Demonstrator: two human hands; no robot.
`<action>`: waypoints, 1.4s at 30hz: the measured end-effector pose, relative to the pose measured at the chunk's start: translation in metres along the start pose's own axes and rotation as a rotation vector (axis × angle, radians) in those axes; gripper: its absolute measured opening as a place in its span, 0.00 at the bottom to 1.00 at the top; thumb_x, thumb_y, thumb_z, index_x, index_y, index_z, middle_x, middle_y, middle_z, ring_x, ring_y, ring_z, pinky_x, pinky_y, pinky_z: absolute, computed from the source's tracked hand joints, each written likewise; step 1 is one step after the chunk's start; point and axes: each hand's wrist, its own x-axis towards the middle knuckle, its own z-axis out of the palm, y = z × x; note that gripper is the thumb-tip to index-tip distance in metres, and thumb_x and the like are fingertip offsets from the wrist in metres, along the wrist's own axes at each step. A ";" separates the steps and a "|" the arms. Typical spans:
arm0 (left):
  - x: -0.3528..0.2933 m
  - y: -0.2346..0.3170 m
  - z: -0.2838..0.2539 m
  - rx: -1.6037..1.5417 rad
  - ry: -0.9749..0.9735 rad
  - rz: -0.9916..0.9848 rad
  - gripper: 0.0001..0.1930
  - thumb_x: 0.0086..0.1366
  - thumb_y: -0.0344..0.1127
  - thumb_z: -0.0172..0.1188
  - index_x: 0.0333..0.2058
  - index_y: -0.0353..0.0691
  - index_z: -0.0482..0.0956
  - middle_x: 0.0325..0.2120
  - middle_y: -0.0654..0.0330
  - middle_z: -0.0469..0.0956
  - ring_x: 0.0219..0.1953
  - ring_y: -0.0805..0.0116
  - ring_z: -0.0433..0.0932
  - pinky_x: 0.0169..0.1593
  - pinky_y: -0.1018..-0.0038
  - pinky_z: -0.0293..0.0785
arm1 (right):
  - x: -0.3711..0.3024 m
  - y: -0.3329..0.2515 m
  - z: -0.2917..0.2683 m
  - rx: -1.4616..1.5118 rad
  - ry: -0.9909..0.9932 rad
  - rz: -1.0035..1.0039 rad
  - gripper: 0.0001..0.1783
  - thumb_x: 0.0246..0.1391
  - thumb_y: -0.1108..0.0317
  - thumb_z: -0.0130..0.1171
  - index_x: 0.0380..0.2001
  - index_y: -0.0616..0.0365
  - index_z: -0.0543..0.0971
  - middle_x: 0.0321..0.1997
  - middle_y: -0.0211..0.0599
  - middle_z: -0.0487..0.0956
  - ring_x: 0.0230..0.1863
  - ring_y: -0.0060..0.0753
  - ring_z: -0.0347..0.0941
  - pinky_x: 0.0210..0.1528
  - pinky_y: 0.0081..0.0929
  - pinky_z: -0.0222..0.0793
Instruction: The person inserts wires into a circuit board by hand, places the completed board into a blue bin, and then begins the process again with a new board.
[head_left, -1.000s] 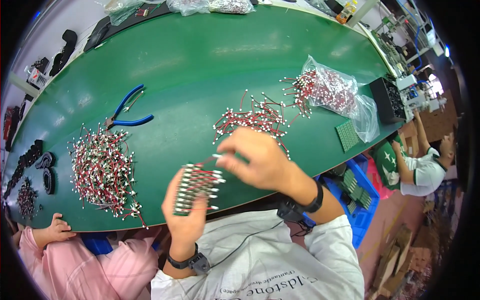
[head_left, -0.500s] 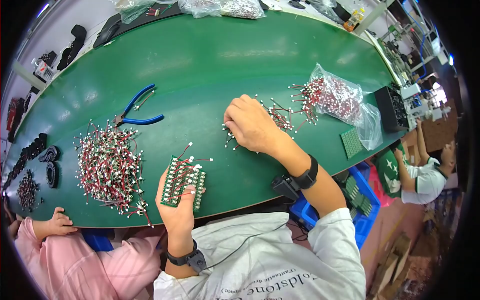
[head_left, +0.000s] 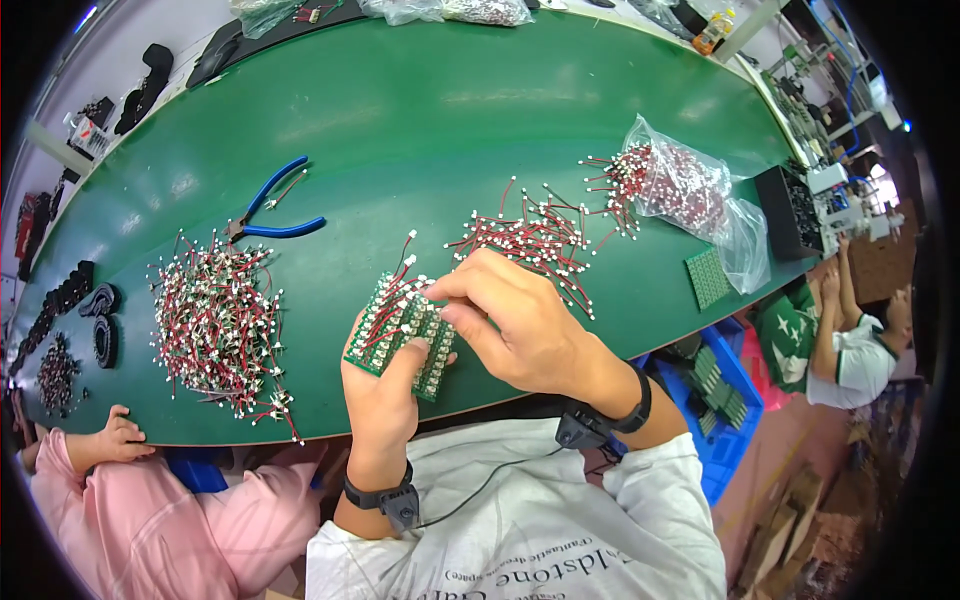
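My left hand (head_left: 385, 400) grips a green circuit board panel (head_left: 432, 375) at its near side, thumb laid across the face. Rows of small white connectors and several red wire leads with white ends sit on the panel. My right hand (head_left: 525, 325) is at the panel's upper right edge, thumb and forefinger pinched together. Whatever lies between those fingertips is too small to make out. Just beyond the right hand, loose red wire leads (head_left: 525, 240) with white plugs are scattered on the green table (head_left: 400, 130).
To the left lie a big heap of wired connectors (head_left: 215, 320) and blue-handled pliers (head_left: 285, 230). Rightward are a clear bag of leads (head_left: 685, 190), another green board (head_left: 708, 278), a black box (head_left: 785, 215) and a blue crate (head_left: 738, 450). A neighbour's hand (head_left: 122, 435) rests on the left edge.
My right hand has moved from the loose leads back left and nearer, to the panel. My left hand has shifted the panel a little rightward and tilted it. The leads it covered now show.
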 end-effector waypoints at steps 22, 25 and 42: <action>-0.013 -0.012 -0.002 0.372 -0.064 0.274 0.27 0.61 0.18 0.58 0.60 0.28 0.66 0.46 0.59 0.77 0.46 0.74 0.76 0.52 0.76 0.73 | -0.007 0.011 0.023 -0.217 0.112 -0.152 0.10 0.42 0.81 0.63 0.31 0.64 0.75 0.29 0.42 0.72 0.27 0.43 0.72 0.27 0.35 0.69; -0.013 -0.012 -0.002 0.410 -0.070 0.315 0.27 0.61 0.18 0.58 0.60 0.28 0.66 0.47 0.59 0.77 0.47 0.74 0.76 0.52 0.76 0.73 | -0.008 0.010 0.021 -0.223 0.112 -0.159 0.10 0.42 0.81 0.63 0.31 0.64 0.75 0.29 0.42 0.72 0.27 0.42 0.72 0.27 0.35 0.70; -0.013 -0.028 -0.012 0.509 -0.065 0.405 0.29 0.57 0.20 0.60 0.59 0.28 0.66 0.48 0.55 0.75 0.46 0.70 0.77 0.51 0.74 0.73 | -0.010 0.006 0.022 -0.203 0.088 -0.076 0.10 0.43 0.81 0.63 0.30 0.65 0.74 0.27 0.40 0.73 0.24 0.38 0.73 0.22 0.32 0.69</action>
